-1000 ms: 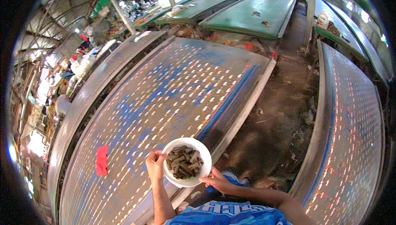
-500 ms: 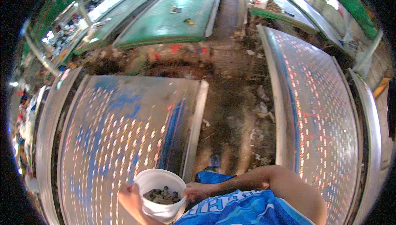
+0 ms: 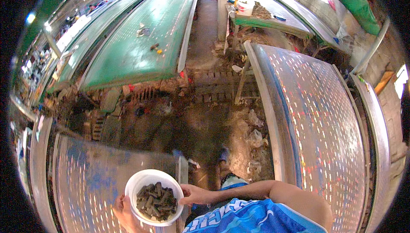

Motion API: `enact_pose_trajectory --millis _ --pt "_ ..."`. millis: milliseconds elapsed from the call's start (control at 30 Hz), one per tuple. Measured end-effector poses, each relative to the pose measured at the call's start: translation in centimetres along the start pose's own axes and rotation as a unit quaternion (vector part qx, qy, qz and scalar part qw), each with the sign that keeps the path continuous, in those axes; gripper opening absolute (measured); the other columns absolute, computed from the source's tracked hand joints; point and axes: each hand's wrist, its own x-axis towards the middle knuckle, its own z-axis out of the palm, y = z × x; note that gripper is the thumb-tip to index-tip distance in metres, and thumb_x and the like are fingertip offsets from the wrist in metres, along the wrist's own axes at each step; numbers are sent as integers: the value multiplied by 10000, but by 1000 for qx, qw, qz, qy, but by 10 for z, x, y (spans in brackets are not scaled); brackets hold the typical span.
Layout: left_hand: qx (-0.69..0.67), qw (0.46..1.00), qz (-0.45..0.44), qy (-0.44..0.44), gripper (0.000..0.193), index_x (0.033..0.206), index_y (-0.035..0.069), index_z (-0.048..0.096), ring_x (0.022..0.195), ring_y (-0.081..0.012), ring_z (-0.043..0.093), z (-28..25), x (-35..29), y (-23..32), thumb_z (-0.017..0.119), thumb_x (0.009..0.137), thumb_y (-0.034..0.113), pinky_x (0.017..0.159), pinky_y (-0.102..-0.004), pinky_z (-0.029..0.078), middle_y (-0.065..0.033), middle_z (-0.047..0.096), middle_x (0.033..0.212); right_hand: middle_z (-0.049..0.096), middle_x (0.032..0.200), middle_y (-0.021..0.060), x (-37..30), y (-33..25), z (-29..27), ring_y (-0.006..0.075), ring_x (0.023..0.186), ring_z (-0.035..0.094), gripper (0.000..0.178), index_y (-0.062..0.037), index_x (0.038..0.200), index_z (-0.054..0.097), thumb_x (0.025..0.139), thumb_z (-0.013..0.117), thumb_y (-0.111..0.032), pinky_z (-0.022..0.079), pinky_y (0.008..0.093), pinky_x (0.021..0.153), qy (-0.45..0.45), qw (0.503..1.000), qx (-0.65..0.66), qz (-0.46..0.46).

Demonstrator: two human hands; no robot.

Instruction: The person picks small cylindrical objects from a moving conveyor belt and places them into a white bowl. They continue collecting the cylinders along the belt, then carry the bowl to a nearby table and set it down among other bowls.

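**Bowl of dark pieces held in both hands**

The white bowl (image 3: 153,197) sits low in view, above the near end of the left perforated metal table (image 3: 85,177). It holds dark, stubby pieces (image 3: 156,201). The left hand (image 3: 124,209) grips the bowl's lower left rim; the right hand (image 3: 193,195) clasps the right rim, thumb on the edge. A second perforated table (image 3: 324,117) stands to the right, across a littered dirt aisle (image 3: 205,122).

Long perforated metal worktops (image 3: 324,117) left and right, green-topped tables (image 3: 141,41) beyond, littered dirt floor (image 3: 205,122) between, sunlight dappling.
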Motion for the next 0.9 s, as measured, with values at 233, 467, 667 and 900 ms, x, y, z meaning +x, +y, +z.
enact_pose_trajectory --millis 233,467,667,900 --pt "221 964 84 -122 354 1210 -12 709 800 -187 649 138 108 127 716 929 203 743 -348 523 -112 732 969 714 996 13 80 -94 -182 109 785 643 500 -68 1337 613 935 760 -326 524 283 657 -129 990 -26 45" --pt "178 961 -87 -192 696 1519 98 577 1151 -426 710 261 178 190 823 935 387 1029 -506 534 -211 679 1432 692 874 89 127 -224 -315 180 732 697 450 -42 1246 577 854 746 -183 586 332 623 48 998 22 -17" --pt "-9 945 -131 -300 368 1130 -81 729 528 -102 546 458 314 182 671 809 88 455 -266 435 -48 688 803 664 869 74 150 -359 -476 208 804 656 338 -13 1013 671 741 769 -189 552 374 712 300 939 -166 -36" --pt "-215 859 -182 -428 474 1210 -64 713 467 -59 420 687 448 277 646 778 121 452 -274 440 60 544 652 602 773 27 155 -536 -631 132 693 599 244 -49 884 595 712 757 -112 480 316 604 415 900 -126 -37"
